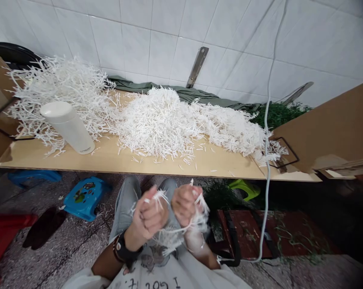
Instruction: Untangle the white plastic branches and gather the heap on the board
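Sprigs: bundle of white plastic sprigs [172,237] over the lap at 6 o'clock, strands lying roughly 9-to-3, tips fraying toward 12.
Left hand [149,216]: fingers curled tight round one end of the bundle.
Right hand [186,204]: fingers closed on the other end, just beside the left; neither hand is nearer.
Desk [109,160]: at 12 o'clock, carrying the loose sprig heap [163,116], long axis 9-to-3.
Bottle [68,126]: white, at 10 o'clock.

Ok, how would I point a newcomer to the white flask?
Find the wooden table against the tiled wall. Near its left end, at the front of the heap of white plastic sprigs, stands the flask. It alone is a smooth, capped cylinder among spiky bits.
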A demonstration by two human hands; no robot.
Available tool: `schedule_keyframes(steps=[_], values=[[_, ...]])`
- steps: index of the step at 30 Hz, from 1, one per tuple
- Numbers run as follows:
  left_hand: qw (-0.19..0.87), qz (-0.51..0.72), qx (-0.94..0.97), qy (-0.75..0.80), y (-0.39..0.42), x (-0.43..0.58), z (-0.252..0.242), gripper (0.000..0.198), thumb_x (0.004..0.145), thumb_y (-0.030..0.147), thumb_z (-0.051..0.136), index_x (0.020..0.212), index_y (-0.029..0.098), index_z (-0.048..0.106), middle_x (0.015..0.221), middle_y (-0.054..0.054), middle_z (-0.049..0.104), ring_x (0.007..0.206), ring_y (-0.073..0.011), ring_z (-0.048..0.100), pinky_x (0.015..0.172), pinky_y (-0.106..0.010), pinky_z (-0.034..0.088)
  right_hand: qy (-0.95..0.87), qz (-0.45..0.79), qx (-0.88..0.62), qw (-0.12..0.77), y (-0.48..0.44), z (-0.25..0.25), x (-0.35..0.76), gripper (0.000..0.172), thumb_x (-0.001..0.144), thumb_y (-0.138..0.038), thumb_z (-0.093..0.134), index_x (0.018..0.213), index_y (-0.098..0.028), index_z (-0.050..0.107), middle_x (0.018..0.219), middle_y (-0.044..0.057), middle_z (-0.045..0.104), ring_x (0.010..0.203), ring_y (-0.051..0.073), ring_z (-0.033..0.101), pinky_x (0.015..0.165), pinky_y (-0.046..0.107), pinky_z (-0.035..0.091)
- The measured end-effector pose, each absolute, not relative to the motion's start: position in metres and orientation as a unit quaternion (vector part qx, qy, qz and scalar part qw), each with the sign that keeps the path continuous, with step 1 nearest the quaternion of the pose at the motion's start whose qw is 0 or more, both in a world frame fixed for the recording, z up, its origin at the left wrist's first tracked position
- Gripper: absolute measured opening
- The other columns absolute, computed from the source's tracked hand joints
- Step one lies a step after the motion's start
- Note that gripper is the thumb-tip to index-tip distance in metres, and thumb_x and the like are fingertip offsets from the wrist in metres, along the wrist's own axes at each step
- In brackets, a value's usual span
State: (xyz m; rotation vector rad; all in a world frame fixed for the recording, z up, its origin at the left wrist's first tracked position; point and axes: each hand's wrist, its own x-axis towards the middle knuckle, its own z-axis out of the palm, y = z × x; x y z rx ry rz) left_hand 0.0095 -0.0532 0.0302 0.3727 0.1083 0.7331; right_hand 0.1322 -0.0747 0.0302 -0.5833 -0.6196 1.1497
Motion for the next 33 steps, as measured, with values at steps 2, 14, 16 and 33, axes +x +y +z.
schedule_keyframes(steps=[2, 14, 16, 33], values=[[0.875, 0.437, 0.191, 0.085, -0.047, 0.002, 0.032, 0.073, 0.086, 0.044, 0.054, 0.040, 0.021, 0.002, 0.028, 0.012, -0.010, 0.020, -0.0008, -0.009, 0.020, -0.017, 0.000, -0.245, 0.517, -0.180, 0.800, -0.073, 0.026, 0.143, 0.044, 0.089, -0.033, 0.043, 0.052, -0.021, 0.022, 0.045, -0.013, 0.006, 0.028, -0.002, -0.008, 0.024, 0.009, 0.006], [0.263, 0.380, 0.734, 0.498, 0.098, 0.015, 0.075, 0.041, 0.093, 0.039, 0.038, 0.056, 0.022, 0.034, 0.053, 0.001, 0.040, 0.051, -0.0147, 0.043, 0.052, -0.029, 0.033, -0.159, 0.448, -0.401, 0.783, -0.080, 0.046, 0.155, 0.040, 0.063, -0.044, 0.079, 0.060, -0.019, 0.047, 0.053, -0.008, 0.037, 0.042, 0.004, 0.030, 0.037, 0.015, 0.031], [0.205, 0.373, 0.733, 0.531, 0.124, 0.019, 0.078, 0.020, 0.089, 0.025, 0.047, 0.070, 0.021, 0.047, 0.068, -0.004, 0.053, 0.066, -0.0207, 0.053, 0.063, -0.033, 0.038, -0.140, 0.416, -0.445, 0.781, -0.078, 0.041, 0.155, 0.040, 0.060, -0.046, 0.080, 0.066, -0.018, 0.053, 0.058, -0.006, 0.046, 0.048, 0.006, 0.041, 0.042, 0.016, 0.037], [0.008, 0.387, 0.713, 0.584, 0.155, 0.007, 0.070, 0.054, 0.087, 0.062, 0.044, 0.066, 0.016, 0.062, 0.096, -0.014, 0.058, 0.110, -0.0337, 0.042, 0.090, -0.053, 0.042, -0.211, 0.355, -0.505, 0.758, -0.069, 0.028, 0.155, 0.049, 0.070, -0.054, 0.072, 0.061, -0.019, 0.040, 0.048, -0.010, 0.028, 0.041, 0.003, 0.020, 0.037, 0.018, 0.017]])
